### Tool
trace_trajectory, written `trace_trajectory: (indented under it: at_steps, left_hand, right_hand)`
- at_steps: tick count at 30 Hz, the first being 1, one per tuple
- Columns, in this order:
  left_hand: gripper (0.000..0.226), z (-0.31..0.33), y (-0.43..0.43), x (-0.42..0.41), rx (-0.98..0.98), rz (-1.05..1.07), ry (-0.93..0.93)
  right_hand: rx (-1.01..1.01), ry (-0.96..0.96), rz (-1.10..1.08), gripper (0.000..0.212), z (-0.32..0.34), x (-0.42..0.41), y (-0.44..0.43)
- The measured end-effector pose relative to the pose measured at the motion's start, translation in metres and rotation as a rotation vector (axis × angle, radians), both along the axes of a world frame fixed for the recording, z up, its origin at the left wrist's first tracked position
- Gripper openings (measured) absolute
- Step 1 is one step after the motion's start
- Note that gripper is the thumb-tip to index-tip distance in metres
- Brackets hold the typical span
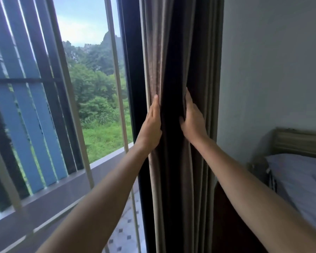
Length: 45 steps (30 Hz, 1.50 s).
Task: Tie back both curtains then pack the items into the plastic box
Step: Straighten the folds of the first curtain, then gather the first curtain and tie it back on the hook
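Fingers of my left hand lie straight on the curtain edge; my right hand digs into a pleat, grip unclear. Bunched beside the window, the cloth looks soft, heavy; I'd encircle it mid-height.

The curtain hangs mid-frame between the window at left and the wall at right, the left hand and right hand side by side on it, the bed at lower right.
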<state>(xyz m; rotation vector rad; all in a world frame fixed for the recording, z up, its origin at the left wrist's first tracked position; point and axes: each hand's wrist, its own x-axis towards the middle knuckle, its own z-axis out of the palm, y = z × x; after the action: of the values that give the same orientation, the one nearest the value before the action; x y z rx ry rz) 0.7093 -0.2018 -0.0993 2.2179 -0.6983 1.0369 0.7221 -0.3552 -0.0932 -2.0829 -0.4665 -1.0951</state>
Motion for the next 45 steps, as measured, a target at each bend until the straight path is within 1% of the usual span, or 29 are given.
trace_trajectory:
  at_steps: [4, 9, 12, 15, 18, 20, 24, 26, 28, 29, 33, 35, 37, 38, 40, 42, 43, 45]
  left_hand:
    - [0.097, -0.001, 0.001, 0.0, 0.007, -0.017, 0.027]
    - [0.101, -0.001, -0.002, -0.009, 0.051, -0.02, 0.04]
    - [0.101, -0.002, -0.005, -0.015, 0.12, -0.016, -0.014]
    - [0.097, -0.005, -0.004, -0.02, 0.185, 0.044, -0.098]
    - [0.096, -0.008, -0.003, -0.025, 0.169, 0.082, -0.122]
    - [0.098, -0.01, -0.004, -0.026, 0.124, 0.056, -0.11]
    - [0.093, -0.011, -0.008, -0.027, -0.058, -0.043, -0.058]
    - [0.079, -0.012, -0.011, -0.027, -0.102, -0.075, -0.068]
    - [0.059, -0.014, -0.014, -0.024, -0.12, -0.12, -0.1]
    - [0.054, -0.015, -0.015, -0.024, -0.128, -0.138, -0.106]
    - [0.065, -0.018, -0.019, -0.023, -0.159, -0.173, -0.048]
    - [0.066, -0.018, -0.021, -0.022, -0.156, -0.183, -0.047]
    - [0.081, -0.018, -0.021, -0.023, -0.129, -0.159, -0.02]
    - [0.089, -0.017, -0.02, -0.023, -0.106, -0.138, -0.007]
    - [0.095, -0.016, -0.017, -0.022, -0.067, -0.101, 0.002]
    - [0.095, -0.015, -0.012, -0.019, -0.049, -0.053, 0.016]
    - [0.095, -0.014, -0.01, -0.019, -0.044, -0.027, 0.018]
    - [0.095, -0.014, -0.008, -0.017, -0.036, 0.002, 0.007]
  right_hand:
    - [-0.073, 0.101, -0.02, 0.075, -0.062, -0.026, 0.0]
    - [-0.214, 0.147, -0.117, 0.095, -0.121, -0.049, 0.006]
    - [-0.243, 0.183, -0.164, 0.093, -0.142, -0.06, 0.011]
    - [-0.261, 0.192, -0.187, 0.088, -0.159, -0.072, 0.018]
    - [-0.29, 0.207, -0.197, 0.088, -0.172, -0.081, 0.026]
    - [-0.297, 0.218, -0.216, 0.085, -0.177, -0.087, 0.032]
    - [-0.298, 0.191, -0.239, 0.082, -0.182, -0.099, 0.046]
    - [-0.296, 0.167, -0.232, 0.079, -0.185, -0.103, 0.054]
    - [-0.287, 0.139, -0.235, 0.078, -0.187, -0.105, 0.061]
    - [-0.282, 0.127, -0.236, 0.077, -0.188, -0.106, 0.064]
    - [-0.282, 0.141, -0.211, 0.077, -0.191, -0.101, 0.065]
    - [-0.298, 0.176, -0.138, 0.075, -0.192, -0.099, 0.062]
    - [-0.278, 0.217, -0.036, 0.063, -0.19, -0.096, 0.055]
    - [-0.24, 0.199, -0.02, 0.055, -0.186, -0.094, 0.049]
    - [-0.12, 0.043, -0.103, 0.039, -0.164, -0.086, 0.034]
    - [0.006, -0.13, -0.213, 0.033, -0.13, -0.071, 0.015]
    - [0.056, -0.185, -0.252, 0.033, -0.11, -0.062, 0.005]
    - [0.117, -0.223, -0.288, 0.04, -0.074, -0.042, -0.014]
